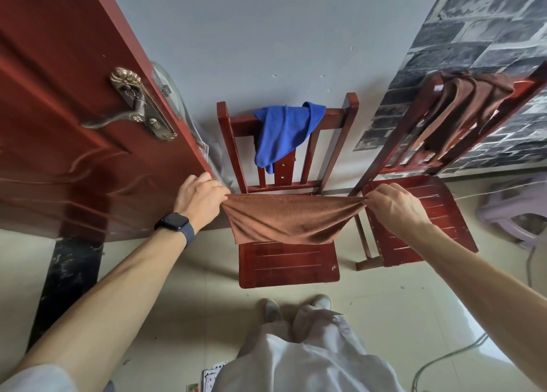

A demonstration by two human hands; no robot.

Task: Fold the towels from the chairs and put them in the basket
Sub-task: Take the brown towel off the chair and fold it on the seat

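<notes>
The person is holding a rust-brown soft cloth towel (284,223) stretched between both hands, hanging just above the slatted seat of the middle red-brown wooden chair (288,264). The left hand (201,198) is pinching one upper corner and the right hand (393,205) the other, so each grip is clamped on the cloth. Pulling the top edge taut is letting the rest sag evenly, which probably squares the towel for its next fold.

A bright blue towel (284,131) is draping over this chair's backrest. A second, darker brown towel (464,107) is hanging over the back of the neighbouring wooden chair (438,205) on the right. Both are waiting to be folded. The basket is lying out of view, so the task looks to be at an early stage.
</notes>
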